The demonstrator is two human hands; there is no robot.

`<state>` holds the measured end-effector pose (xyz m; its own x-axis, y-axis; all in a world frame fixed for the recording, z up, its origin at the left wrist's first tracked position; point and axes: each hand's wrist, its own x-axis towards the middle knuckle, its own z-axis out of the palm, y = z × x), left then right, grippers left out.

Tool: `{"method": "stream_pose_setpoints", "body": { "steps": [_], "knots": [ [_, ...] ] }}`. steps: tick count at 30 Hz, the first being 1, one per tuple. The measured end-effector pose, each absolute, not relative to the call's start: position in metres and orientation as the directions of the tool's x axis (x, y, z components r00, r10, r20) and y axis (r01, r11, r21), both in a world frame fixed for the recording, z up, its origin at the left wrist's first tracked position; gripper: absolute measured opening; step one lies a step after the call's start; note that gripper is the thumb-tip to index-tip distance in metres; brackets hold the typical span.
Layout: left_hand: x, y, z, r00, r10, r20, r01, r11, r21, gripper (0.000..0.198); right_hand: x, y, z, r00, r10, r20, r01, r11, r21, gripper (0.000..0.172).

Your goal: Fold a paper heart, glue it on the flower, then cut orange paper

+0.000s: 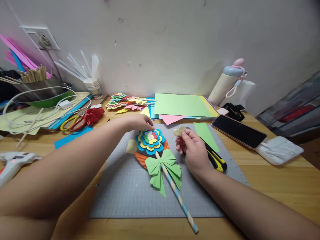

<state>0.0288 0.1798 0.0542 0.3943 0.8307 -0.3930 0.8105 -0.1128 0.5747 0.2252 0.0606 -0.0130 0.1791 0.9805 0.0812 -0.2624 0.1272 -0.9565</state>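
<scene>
A layered paper flower [150, 145] in blue and yellow, with a small animal face at its centre, lies on the grey cutting mat [120, 196]. Its stick [178, 196] is striped blue and cream, with a green paper bow [160, 161] at the top and pleated orange paper [141, 159] behind. At the flower's far edge, my left hand [143, 122] has its fingers closed on the rim; the fingertips are partly hidden. My right hand [193, 146] pinches a small pale yellow paper cutout [179, 131] above the mat, right of the flower.
A yellow-black utility knife [218, 160] and a green paper strip [207, 136] lie by my right hand. Further right are a phone [238, 131] and a bottle [226, 81]. Leftward are scissors [75, 123], a glue gun [16, 163] and a looped white cable [37, 89].
</scene>
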Motion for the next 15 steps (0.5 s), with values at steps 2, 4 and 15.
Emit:
{"method": "stream_pose_setpoints", "body": {
  "steps": [2, 4, 15],
  "knots": [
    [0.017, 0.171, 0.056, 0.379, 0.839, -0.389, 0.733, -0.016, 0.68, 0.035, 0.225, 0.06, -0.011, 0.165, 0.984, 0.071, -0.253, 0.112, -0.961, 0.019],
    [0.003, 0.156, 0.057, 0.344, 0.854, -0.39, 0.629, 0.099, 0.771, 0.03, 0.225, 0.058, -0.007, 0.149, 0.987, 0.055, -0.233, 0.089, -0.968, 0.021],
    [-0.037, 0.039, 0.026, -0.219, 0.906, -0.363, 0.018, 0.375, 0.927, 0.036, 0.219, 0.032, 0.037, -0.125, 0.991, -0.056, 0.005, -0.056, -0.998, 0.027]
  ]
}}
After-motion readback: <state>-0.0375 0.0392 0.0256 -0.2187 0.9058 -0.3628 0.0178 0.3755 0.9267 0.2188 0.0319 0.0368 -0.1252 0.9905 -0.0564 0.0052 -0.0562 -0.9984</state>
